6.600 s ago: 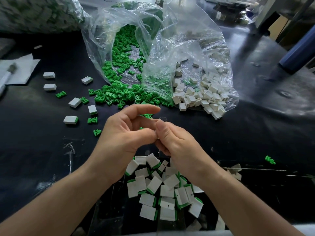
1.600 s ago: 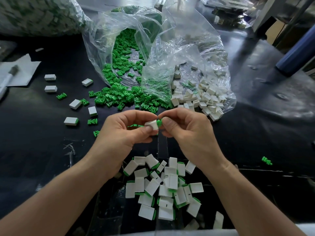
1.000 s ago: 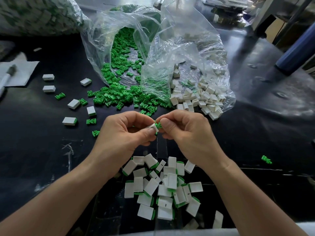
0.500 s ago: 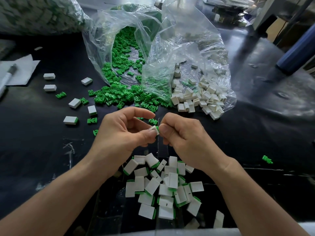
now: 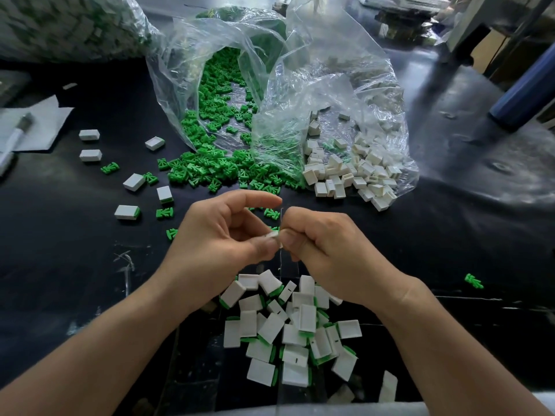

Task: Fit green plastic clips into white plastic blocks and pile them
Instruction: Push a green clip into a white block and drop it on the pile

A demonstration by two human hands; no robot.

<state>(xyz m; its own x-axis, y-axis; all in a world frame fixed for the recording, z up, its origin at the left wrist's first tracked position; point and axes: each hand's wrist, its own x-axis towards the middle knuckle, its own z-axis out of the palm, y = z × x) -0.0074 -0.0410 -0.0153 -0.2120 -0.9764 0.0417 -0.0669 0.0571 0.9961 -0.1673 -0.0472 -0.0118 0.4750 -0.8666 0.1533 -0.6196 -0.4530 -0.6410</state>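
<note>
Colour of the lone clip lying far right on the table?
Green; the clip shows clearly in the head view.

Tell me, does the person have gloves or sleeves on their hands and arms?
No gloves. The left hand and right hand are both bare, with short, plain thumbnails and no rings showing. The left forearm and right forearm are bare too: no sleeves, watch or bracelets show in this view.
</note>
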